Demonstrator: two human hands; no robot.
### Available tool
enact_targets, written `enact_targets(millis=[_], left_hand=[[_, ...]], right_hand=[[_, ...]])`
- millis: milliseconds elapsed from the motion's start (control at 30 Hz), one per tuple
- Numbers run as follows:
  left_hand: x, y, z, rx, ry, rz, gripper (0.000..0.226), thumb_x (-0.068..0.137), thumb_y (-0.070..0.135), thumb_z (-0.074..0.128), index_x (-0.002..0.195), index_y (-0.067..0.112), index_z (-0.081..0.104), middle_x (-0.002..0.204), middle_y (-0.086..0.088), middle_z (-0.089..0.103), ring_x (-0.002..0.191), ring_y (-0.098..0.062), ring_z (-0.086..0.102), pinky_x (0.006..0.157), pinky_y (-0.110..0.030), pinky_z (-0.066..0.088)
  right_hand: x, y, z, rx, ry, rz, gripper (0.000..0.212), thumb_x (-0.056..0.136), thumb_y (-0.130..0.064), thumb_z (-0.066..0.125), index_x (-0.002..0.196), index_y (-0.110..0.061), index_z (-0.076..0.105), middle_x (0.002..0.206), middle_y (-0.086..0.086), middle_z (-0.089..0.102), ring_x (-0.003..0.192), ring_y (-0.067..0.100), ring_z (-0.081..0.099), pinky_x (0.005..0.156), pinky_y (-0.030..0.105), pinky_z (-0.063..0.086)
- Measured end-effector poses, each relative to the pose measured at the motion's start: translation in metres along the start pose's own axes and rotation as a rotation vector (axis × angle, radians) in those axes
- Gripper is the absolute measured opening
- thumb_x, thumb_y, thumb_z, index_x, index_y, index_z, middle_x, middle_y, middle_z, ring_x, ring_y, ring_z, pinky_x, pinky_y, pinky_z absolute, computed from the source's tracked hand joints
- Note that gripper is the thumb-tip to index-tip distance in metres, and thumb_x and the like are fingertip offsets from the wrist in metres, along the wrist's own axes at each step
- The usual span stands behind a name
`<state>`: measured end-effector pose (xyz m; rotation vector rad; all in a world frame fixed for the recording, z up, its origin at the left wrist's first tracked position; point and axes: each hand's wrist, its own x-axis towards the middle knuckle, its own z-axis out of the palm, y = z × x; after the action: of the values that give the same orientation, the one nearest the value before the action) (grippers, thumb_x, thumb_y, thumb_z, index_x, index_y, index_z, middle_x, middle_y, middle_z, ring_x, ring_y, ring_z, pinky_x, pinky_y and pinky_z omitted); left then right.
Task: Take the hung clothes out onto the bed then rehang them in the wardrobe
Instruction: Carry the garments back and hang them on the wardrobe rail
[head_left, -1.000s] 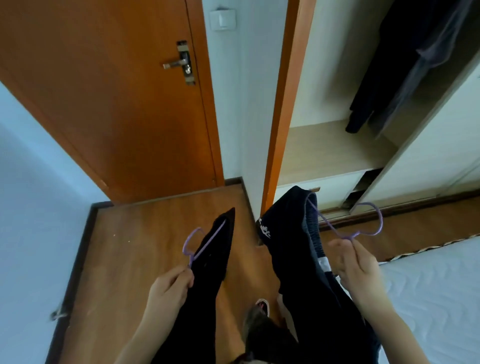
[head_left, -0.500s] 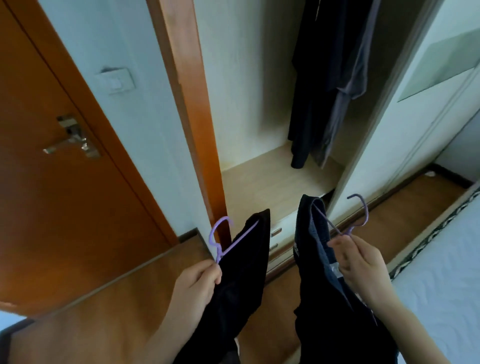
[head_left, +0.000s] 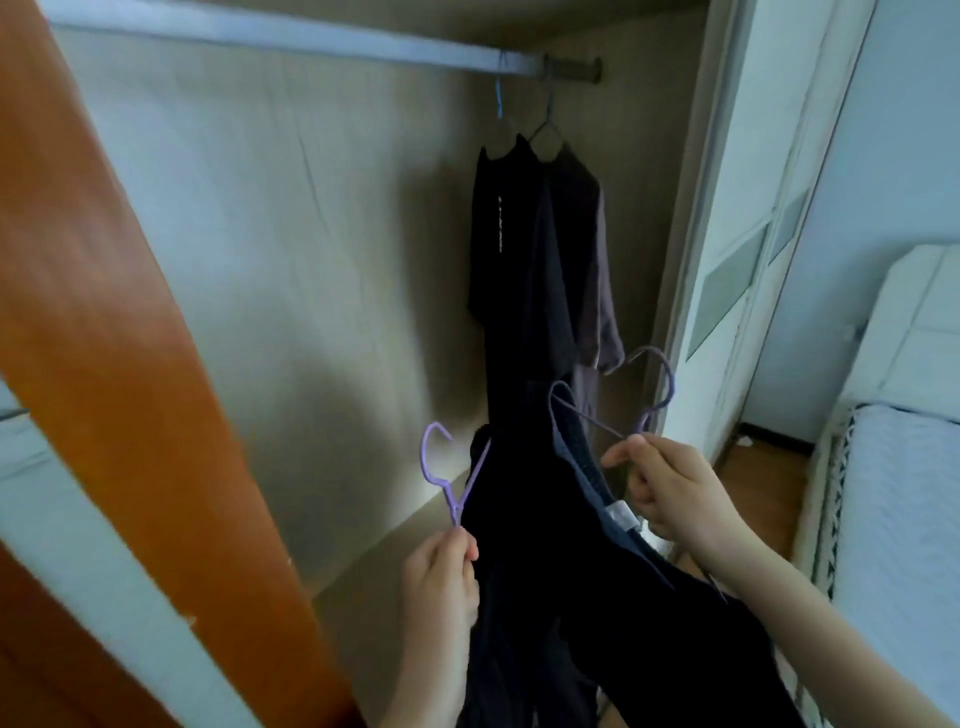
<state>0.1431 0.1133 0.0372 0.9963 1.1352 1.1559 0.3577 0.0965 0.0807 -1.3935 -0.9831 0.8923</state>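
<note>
Purple hangers pinched at their necks, left hand (head_left: 441, 577) and right hand (head_left: 675, 493); dark garments (head_left: 545, 545) could slide off before the hooks catch the rail (head_left: 291, 39).

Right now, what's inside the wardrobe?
Two dark shirts hang on hangers at the right end of the rail; the rest of the rail is bare. The held clothes cover the lower right corner.

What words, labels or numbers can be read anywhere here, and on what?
None can be read.
Hung black shirt: a vertical line of small white print, too small and blurred to read.
Dark garment in the right hand: a white tag, with no print that shows.
Hangers, rail and wardrobe door: no text shows.
</note>
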Motion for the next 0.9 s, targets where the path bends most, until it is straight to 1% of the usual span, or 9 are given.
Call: enact_targets(millis=[167, 300, 400, 500, 567, 633, 700, 800, 900], left_hand=[[0.059, 0.030, 0.030, -0.215, 0.107, -0.032, 0.036, 0.098, 0.005, 0.041, 0.063, 0.005, 0.043, 0.036, 0.005, 0.023, 0.023, -0.003, 0.016, 0.034, -0.007, 0.013], [0.103, 0.047, 0.054, -0.299, 0.183, 0.005, 0.039, 0.099, 0.004, 0.041, 0.061, -0.001, 0.043, 0.033, 0.001, 0.025, 0.020, -0.006, 0.018, 0.031, -0.006, 0.016], [0.137, 0.068, 0.074, -0.329, 0.219, 0.023, 0.041, 0.098, 0.000, 0.044, 0.057, -0.002, 0.045, 0.031, -0.002, 0.025, 0.021, -0.008, 0.020, 0.028, -0.010, 0.019], [0.167, 0.102, 0.095, -0.348, 0.253, 0.087, 0.042, 0.097, -0.004, 0.042, 0.056, -0.002, 0.045, 0.031, -0.002, 0.024, 0.020, -0.007, 0.019, 0.028, -0.009, 0.018], [0.187, 0.133, 0.106, -0.331, 0.274, 0.118, 0.041, 0.098, -0.001, 0.038, 0.058, -0.002, 0.044, 0.031, 0.000, 0.023, 0.020, -0.007, 0.018, 0.031, -0.005, 0.018], [0.206, 0.173, 0.116, -0.303, 0.265, 0.147, 0.039, 0.098, 0.001, 0.032, 0.061, 0.001, 0.043, 0.030, 0.002, 0.023, 0.018, -0.005, 0.017, 0.035, -0.002, 0.021], [0.220, 0.216, 0.126, -0.257, 0.288, 0.221, 0.037, 0.097, 0.001, 0.030, 0.062, 0.004, 0.041, 0.029, 0.006, 0.022, 0.019, -0.003, 0.016, 0.035, -0.001, 0.019], [0.238, 0.271, 0.141, -0.121, 0.397, 0.419, 0.036, 0.093, -0.002, 0.033, 0.060, 0.008, 0.041, 0.030, 0.010, 0.024, 0.021, 0.000, 0.016, 0.029, -0.007, 0.014], [0.253, 0.313, 0.148, -0.028, 0.476, 0.490, 0.035, 0.094, 0.001, 0.037, 0.060, 0.009, 0.044, 0.029, 0.010, 0.030, 0.020, -0.001, 0.023, 0.026, -0.011, 0.019]], right_hand=[[0.075, -0.030, 0.011, 0.058, -0.125, -0.008, 0.039, 0.104, -0.023, 0.036, 0.098, 0.007, 0.061, 0.052, -0.003, 0.029, 0.038, 0.007, 0.023, 0.033, 0.016, 0.019], [0.147, -0.054, 0.024, 0.098, -0.318, -0.020, 0.038, 0.104, -0.022, 0.035, 0.102, 0.004, 0.063, 0.052, -0.003, 0.033, 0.042, 0.009, 0.023, 0.035, 0.019, 0.019], [0.201, -0.070, 0.037, 0.098, -0.407, -0.061, 0.039, 0.105, -0.017, 0.032, 0.098, 0.004, 0.063, 0.051, -0.002, 0.031, 0.040, 0.009, 0.021, 0.034, 0.017, 0.016], [0.250, -0.096, 0.046, 0.072, -0.442, -0.131, 0.040, 0.105, -0.013, 0.030, 0.090, 0.003, 0.063, 0.048, -0.002, 0.029, 0.037, 0.008, 0.019, 0.035, 0.013, 0.015], [0.280, -0.125, 0.050, 0.070, -0.474, -0.182, 0.040, 0.104, -0.011, 0.030, 0.087, 0.002, 0.063, 0.047, -0.001, 0.029, 0.034, 0.008, 0.020, 0.034, 0.012, 0.015], [0.308, -0.163, 0.057, 0.114, -0.526, -0.215, 0.039, 0.103, -0.010, 0.031, 0.083, -0.001, 0.062, 0.044, -0.003, 0.029, 0.032, 0.007, 0.020, 0.034, 0.010, 0.014], [0.332, -0.203, 0.070, 0.161, -0.567, -0.253, 0.037, 0.102, -0.008, 0.031, 0.080, -0.003, 0.060, 0.042, -0.005, 0.028, 0.030, 0.005, 0.020, 0.036, 0.008, 0.014], [0.355, -0.253, 0.093, 0.181, -0.612, -0.313, 0.035, 0.101, -0.009, 0.031, 0.080, -0.003, 0.058, 0.045, -0.003, 0.028, 0.029, 0.004, 0.022, 0.033, 0.010, 0.013], [0.373, -0.285, 0.113, 0.166, -0.643, -0.360, 0.035, 0.102, -0.013, 0.031, 0.080, -0.003, 0.057, 0.046, 0.000, 0.031, 0.027, 0.005, 0.024, 0.031, 0.013, 0.014]])
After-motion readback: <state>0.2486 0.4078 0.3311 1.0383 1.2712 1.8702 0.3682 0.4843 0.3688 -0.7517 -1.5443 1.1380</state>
